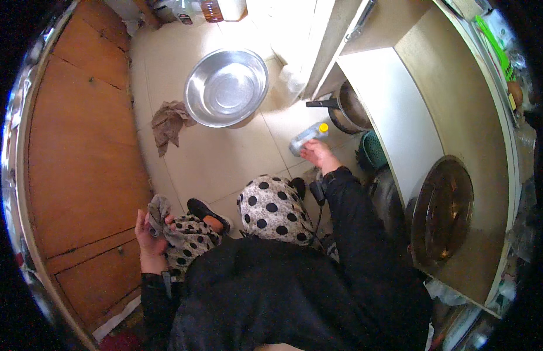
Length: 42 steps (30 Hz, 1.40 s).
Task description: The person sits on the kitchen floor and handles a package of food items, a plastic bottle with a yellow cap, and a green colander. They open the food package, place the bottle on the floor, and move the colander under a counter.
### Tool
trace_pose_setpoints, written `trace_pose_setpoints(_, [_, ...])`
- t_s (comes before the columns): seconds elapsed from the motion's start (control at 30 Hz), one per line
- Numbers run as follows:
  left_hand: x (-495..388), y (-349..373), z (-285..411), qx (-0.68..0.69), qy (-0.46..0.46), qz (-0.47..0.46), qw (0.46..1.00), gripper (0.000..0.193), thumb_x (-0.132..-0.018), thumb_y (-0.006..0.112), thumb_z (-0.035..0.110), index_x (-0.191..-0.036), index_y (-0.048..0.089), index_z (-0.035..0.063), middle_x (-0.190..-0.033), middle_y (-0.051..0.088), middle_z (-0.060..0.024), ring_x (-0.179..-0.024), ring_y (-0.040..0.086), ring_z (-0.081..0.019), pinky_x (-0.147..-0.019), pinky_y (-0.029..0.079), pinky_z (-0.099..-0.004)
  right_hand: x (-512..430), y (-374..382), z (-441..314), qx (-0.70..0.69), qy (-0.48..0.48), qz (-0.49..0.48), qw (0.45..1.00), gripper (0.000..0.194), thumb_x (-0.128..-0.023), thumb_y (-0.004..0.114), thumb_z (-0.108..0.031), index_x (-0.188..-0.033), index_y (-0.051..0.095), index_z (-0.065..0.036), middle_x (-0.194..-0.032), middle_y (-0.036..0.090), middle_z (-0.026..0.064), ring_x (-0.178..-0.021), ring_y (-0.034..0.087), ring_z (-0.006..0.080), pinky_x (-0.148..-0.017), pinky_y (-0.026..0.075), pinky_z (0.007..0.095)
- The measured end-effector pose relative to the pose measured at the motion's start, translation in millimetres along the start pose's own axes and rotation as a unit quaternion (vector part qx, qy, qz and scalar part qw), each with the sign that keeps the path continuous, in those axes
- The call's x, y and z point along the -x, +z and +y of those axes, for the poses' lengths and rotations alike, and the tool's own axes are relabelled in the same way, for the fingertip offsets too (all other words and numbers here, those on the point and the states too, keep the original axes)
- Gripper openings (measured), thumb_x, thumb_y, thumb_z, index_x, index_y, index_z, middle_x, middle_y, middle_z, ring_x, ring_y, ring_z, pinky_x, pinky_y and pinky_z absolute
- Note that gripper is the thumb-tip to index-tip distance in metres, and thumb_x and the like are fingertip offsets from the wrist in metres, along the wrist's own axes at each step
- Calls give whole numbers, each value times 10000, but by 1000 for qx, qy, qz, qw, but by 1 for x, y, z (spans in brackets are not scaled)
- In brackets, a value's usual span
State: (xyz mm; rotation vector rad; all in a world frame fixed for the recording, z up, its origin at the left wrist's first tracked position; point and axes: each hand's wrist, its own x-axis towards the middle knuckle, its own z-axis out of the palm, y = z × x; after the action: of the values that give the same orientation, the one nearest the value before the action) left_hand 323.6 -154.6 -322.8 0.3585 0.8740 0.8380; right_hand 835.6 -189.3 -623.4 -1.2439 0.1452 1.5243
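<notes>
My left hand (152,239) holds a crumpled grey cloth (159,216) at the lower left, beside my knee in dotted trousers. At the centre right, my right hand (320,155) grips a clear plastic bottle (301,141) with a yellow cap (324,128); the bottle is tilted and slightly blurred. Ahead on the tiled floor stands a wide stainless steel basin (227,87), with nothing seen inside it. A brown cloth (169,125) lies crumpled on the floor, touching or close to the basin's left side.
Wooden cabinet doors (87,131) line the left. On the right, an open cabinet has a white shelf (394,96) and a large round metal lid or tray (444,210). Beneath are a pot (350,109) with a black handle and a green plastic basket (373,149). Bottles (211,11) stand at the far end.
</notes>
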Motion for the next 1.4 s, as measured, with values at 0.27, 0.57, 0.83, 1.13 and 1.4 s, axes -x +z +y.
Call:
trace_pose_setpoints(0.27, [-9, -2, 3, -24, 3, -7, 1000, 569, -917, 457, 521, -1187, 510, 23, -955, 540, -100, -783, 503, -207, -626, 496, -331, 52, -73, -25, 59, -108, 206, 971, 185, -851, 565, -60, -1036, 576, -71, -820, 624, 100, -644, 585, 205, -541, 491, 329])
trace_pose_setpoints(0.57, [-8, -10, 5, -15, 7, -35, 999, 554, -929, 444, 503, -1212, 494, 29, -1031, 539, -109, -821, 497, -213, -652, 499, -342, 86, -121, 34, 37, -84, 272, 958, 196, -846, 506, -48, -1022, 589, -74, -746, 611, 69, -536, 538, 165, -449, 449, 304])
trace_pose_setpoints(0.83, [-5, -28, 9, -12, 15, -100, 995, 558, -930, 468, 485, -1247, 490, 27, -1066, 561, -131, -841, 515, -217, -669, 506, -349, 122, -103, 10, 14, -127, 263, 956, 134, -854, 517, -54, -970, 582, -68, -734, 616, 80, -508, 523, 167, -413, 427, 294])
trace_pose_setpoints(1.13, [-7, -47, 12, 14, 22, -103, 994, 539, -931, 463, 486, -1206, 515, 26, -1039, 568, -124, -821, 526, -225, -657, 487, -359, 216, 0, -50, 177, -123, 96, 972, 146, -901, 570, -126, -1034, 591, -69, -834, 643, 41, -648, 577, 118, -601, 498, 257])
trace_pose_setpoints(1.4, [-12, -72, 18, 1, 35, -127, 991, 546, -938, 452, 476, -1242, 498, 25, -1036, 589, -136, -829, 545, -208, -645, 522, -343, 306, 112, -103, 388, -218, 7, 895, 150, -926, 557, -156, -1029, 603, -56, -829, 628, 18, -655, 544, 74, -590, 473, 214])
